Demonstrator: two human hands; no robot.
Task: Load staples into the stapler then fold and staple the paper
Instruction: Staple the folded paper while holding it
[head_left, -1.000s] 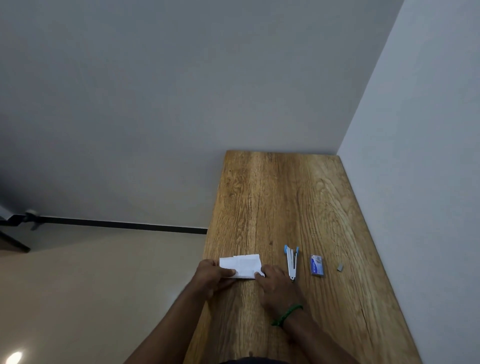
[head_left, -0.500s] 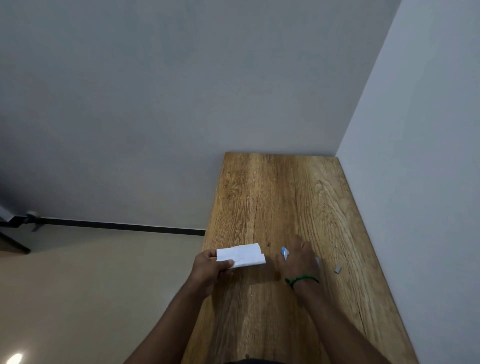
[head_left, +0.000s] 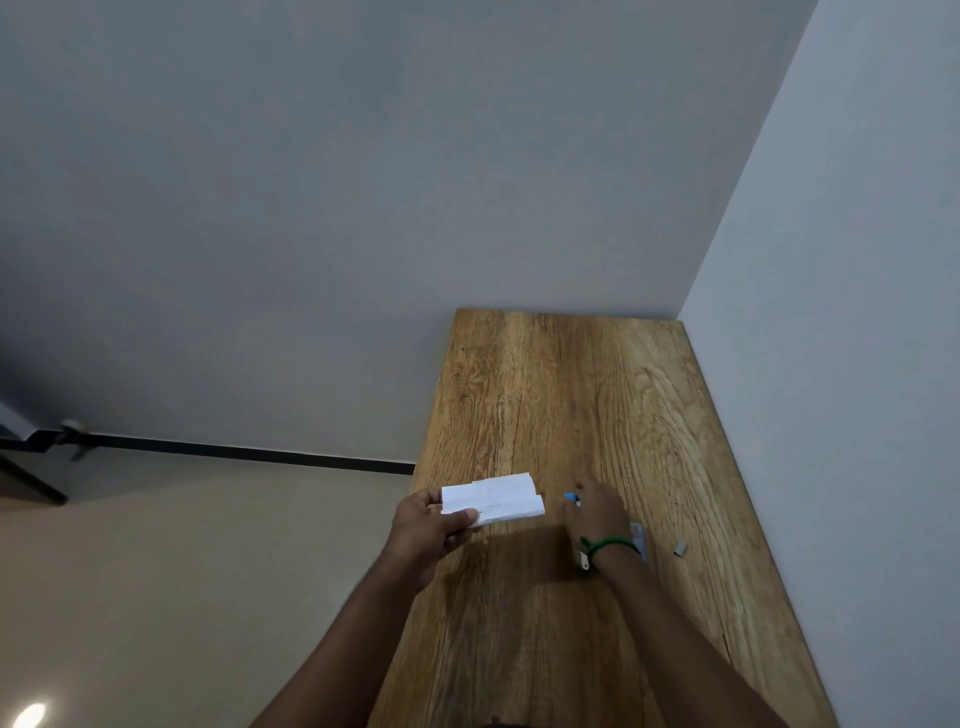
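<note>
Pinching paper (head_left: 500, 496), left hand (head_left: 423, 530); right hand (head_left: 597, 513) covers stapler (head_left: 572, 497).

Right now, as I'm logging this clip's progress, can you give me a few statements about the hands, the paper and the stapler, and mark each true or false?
1. The left hand holds the folded paper by its left end. True.
2. The right hand rests on the paper. False: it covers the stapler, apart from the paper.
3. A green band circles the right wrist. True.
4. The loose staple strip lies left of the paper. False: it lies on the table, right of the staple box.
</note>
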